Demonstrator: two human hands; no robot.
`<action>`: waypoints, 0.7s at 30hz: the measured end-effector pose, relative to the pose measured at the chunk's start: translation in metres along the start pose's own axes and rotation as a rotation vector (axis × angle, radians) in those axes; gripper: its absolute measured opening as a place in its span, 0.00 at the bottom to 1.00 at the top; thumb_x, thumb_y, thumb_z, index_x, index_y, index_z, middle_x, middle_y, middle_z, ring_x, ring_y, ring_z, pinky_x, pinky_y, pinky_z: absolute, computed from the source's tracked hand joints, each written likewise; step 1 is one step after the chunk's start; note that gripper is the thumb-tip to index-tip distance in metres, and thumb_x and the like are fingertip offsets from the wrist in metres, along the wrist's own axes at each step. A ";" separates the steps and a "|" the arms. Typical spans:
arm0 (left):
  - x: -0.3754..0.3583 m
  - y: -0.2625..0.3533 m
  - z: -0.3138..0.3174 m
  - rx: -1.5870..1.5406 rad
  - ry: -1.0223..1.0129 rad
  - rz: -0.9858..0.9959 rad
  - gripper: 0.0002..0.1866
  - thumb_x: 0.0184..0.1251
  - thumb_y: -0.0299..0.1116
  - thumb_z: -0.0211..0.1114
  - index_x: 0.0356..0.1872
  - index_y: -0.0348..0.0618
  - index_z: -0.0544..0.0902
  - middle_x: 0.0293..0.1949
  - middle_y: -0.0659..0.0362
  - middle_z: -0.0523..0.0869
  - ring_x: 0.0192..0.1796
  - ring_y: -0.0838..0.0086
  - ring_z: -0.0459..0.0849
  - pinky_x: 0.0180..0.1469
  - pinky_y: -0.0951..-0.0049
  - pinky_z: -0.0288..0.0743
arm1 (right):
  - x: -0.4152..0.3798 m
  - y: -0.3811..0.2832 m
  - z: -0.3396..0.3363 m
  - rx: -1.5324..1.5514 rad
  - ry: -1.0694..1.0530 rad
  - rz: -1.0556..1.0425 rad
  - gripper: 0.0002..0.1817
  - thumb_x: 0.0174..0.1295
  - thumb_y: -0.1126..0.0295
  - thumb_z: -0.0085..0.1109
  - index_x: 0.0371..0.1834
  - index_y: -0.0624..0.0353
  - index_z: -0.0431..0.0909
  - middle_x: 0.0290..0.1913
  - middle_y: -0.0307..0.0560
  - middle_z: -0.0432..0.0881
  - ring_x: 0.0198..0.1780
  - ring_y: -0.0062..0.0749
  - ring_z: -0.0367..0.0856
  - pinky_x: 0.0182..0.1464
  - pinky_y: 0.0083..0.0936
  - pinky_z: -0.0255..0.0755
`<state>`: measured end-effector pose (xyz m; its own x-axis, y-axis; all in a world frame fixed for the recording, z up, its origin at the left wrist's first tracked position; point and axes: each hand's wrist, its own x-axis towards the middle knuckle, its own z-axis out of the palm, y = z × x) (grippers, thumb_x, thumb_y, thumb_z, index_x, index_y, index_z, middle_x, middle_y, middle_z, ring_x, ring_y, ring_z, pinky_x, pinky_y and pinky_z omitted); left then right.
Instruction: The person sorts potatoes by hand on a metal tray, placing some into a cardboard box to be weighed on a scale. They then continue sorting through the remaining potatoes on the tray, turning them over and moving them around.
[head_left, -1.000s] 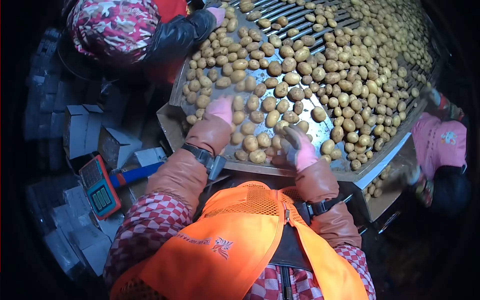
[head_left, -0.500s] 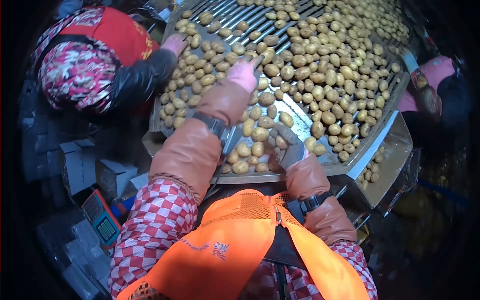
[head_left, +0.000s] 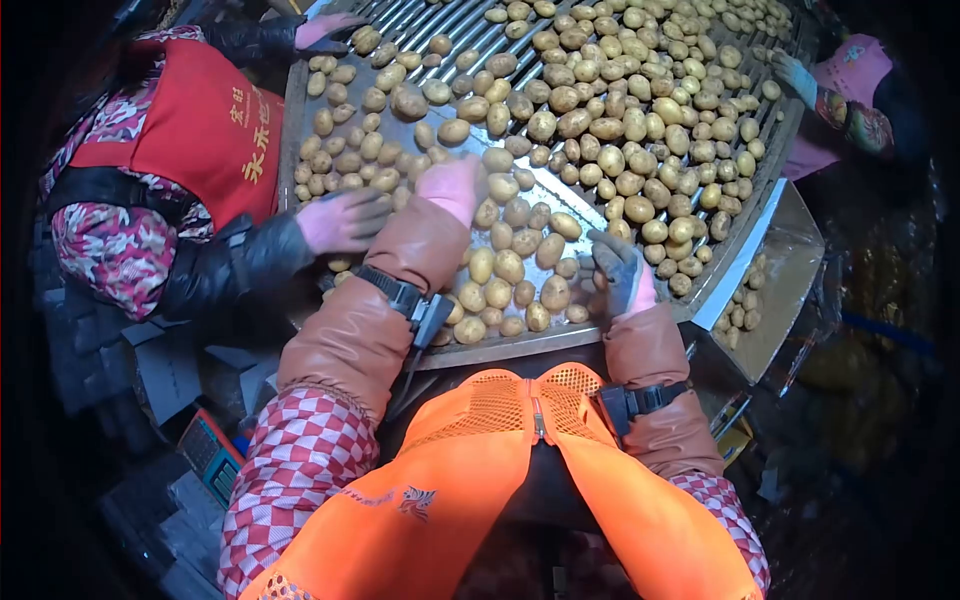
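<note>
Potatoes (head_left: 508,266) lie spread over the metal sorting table (head_left: 560,197) in front of me. My left hand (head_left: 452,188), in a pink and grey glove, reaches in among them at the middle of the table. Its fingers are blurred and mostly hidden behind the hand, so any potato in them does not show. Close to the table's right front edge is my right hand (head_left: 622,272), gloved alike, with fingers loosely bent and thumb apart. Potatoes lie just left of it, and none is visible in its grasp.
On the left, a co-worker in a red apron (head_left: 215,130) has a gloved hand (head_left: 345,220) right beside my left forearm. Another person's gloved hand (head_left: 795,78) reaches in from the right. Metal rollers (head_left: 455,25) lie at the back; a cardboard box (head_left: 785,300) with potatoes stands right.
The view has shifted. My left hand has drawn back toward me and left; my right hand has moved right and slightly away. The co-worker's hand now lies near my left arm.
</note>
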<state>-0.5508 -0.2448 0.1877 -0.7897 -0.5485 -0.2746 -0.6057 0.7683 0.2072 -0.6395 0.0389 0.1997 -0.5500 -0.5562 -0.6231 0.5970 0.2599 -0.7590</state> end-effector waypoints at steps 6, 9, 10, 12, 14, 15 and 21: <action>0.018 -0.011 0.024 -0.202 0.119 0.010 0.20 0.63 0.42 0.66 0.54 0.47 0.83 0.48 0.43 0.85 0.54 0.49 0.84 0.56 0.55 0.79 | 0.026 0.019 0.003 -1.086 0.620 -0.545 0.27 0.54 0.82 0.55 0.61 0.58 0.78 0.61 0.60 0.79 0.62 0.55 0.79 0.63 0.41 0.74; 0.019 -0.014 0.028 -0.338 0.246 -0.084 0.22 0.59 0.44 0.69 0.53 0.47 0.85 0.52 0.42 0.84 0.56 0.49 0.83 0.58 0.57 0.78 | 0.015 0.005 0.019 -1.196 0.100 -0.361 0.30 0.56 0.81 0.57 0.65 0.52 0.76 0.66 0.53 0.76 0.63 0.51 0.79 0.63 0.41 0.74; 0.011 -0.008 0.021 -0.366 0.314 -0.102 0.21 0.59 0.44 0.69 0.52 0.47 0.85 0.53 0.42 0.83 0.56 0.50 0.83 0.58 0.57 0.78 | 0.021 0.022 0.015 -1.125 0.040 -0.428 0.31 0.57 0.81 0.58 0.67 0.49 0.75 0.68 0.50 0.75 0.62 0.48 0.79 0.62 0.39 0.75; -0.003 0.016 0.009 -0.599 0.295 0.025 0.21 0.58 0.44 0.72 0.51 0.47 0.86 0.53 0.42 0.84 0.57 0.50 0.83 0.60 0.59 0.77 | 0.021 0.019 0.014 -0.504 -0.051 -0.368 0.38 0.63 0.68 0.63 0.77 0.55 0.60 0.71 0.57 0.72 0.64 0.46 0.79 0.58 0.36 0.77; -0.011 0.045 0.011 -0.866 0.177 0.285 0.21 0.58 0.43 0.73 0.52 0.47 0.86 0.52 0.42 0.85 0.57 0.50 0.83 0.60 0.59 0.76 | -0.005 -0.015 0.028 0.006 -0.038 -0.195 0.43 0.64 0.66 0.64 0.81 0.54 0.52 0.72 0.58 0.69 0.62 0.45 0.80 0.55 0.35 0.78; -0.019 0.069 -0.012 -0.720 0.074 0.334 0.20 0.62 0.43 0.70 0.54 0.48 0.85 0.52 0.43 0.85 0.55 0.50 0.84 0.60 0.60 0.77 | -0.004 -0.023 0.019 0.155 -0.216 -0.191 0.49 0.65 0.64 0.64 0.83 0.52 0.41 0.73 0.59 0.67 0.63 0.42 0.78 0.51 0.34 0.79; 0.048 0.135 -0.034 -0.139 -0.002 0.127 0.21 0.70 0.37 0.56 0.63 0.59 0.79 0.52 0.45 0.86 0.55 0.50 0.85 0.57 0.51 0.78 | -0.003 -0.006 -0.015 0.449 -0.173 -0.145 0.32 0.68 0.66 0.62 0.74 0.50 0.62 0.57 0.46 0.76 0.47 0.30 0.79 0.34 0.19 0.77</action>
<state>-0.6741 -0.1787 0.2338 -0.8604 -0.4495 -0.2399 -0.5091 0.7783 0.3676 -0.6503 0.0508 0.2033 -0.5635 -0.6944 -0.4475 0.7348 -0.1738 -0.6556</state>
